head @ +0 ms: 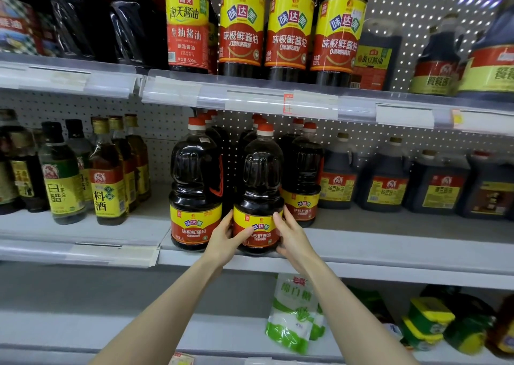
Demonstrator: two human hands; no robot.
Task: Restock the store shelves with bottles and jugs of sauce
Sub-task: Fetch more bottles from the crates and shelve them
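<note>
Sauce jug (261, 175) sits between left hand (224, 239) and right hand (292, 236), both grips clasping it.

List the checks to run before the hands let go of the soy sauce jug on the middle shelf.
1. Grip: left hand and right hand hold the soy sauce jug at its label, one on each side: ok.
2. Jug upright: ok.
3. Base fully on the middle shelf, back from the front edge: cannot tell, the hands hide it.
4. Label faces front: ok, though the thumbs partly cover it.
5. Red cap clears the upper shelf: ok.
6. In line with the neighbouring jug on the left: ok, side by side at the front.
</note>
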